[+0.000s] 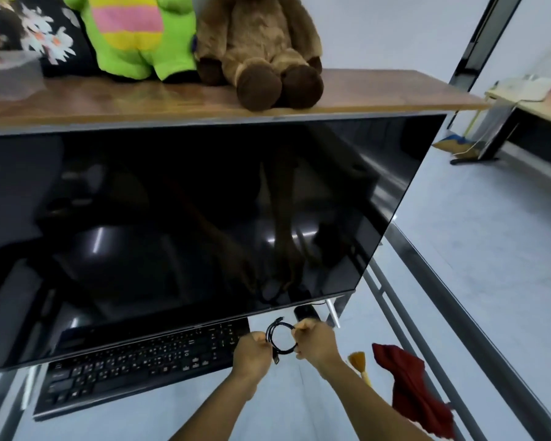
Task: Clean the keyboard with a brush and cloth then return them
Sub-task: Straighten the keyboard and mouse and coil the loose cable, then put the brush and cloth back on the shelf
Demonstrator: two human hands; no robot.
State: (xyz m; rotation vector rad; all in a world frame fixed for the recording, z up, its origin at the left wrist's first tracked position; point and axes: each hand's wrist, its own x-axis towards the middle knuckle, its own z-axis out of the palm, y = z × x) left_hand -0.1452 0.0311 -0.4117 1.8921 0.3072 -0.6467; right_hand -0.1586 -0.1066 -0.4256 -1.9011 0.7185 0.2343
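Observation:
A black keyboard lies on the glass desk under the dark monitor. Just right of it, both hands hold a coiled black cable. My left hand pinches the coil's left side and my right hand grips its right side. A small brush with yellow bristles lies on the desk behind my right wrist, partly hidden by it. To its right, near the desk's edge, a dark red cloth lies crumpled.
A large dark monitor fills the middle of the view, with a black mouse below its right corner. Above, a wooden shelf carries a green plush toy and a brown plush toy. The metal desk frame runs along the right.

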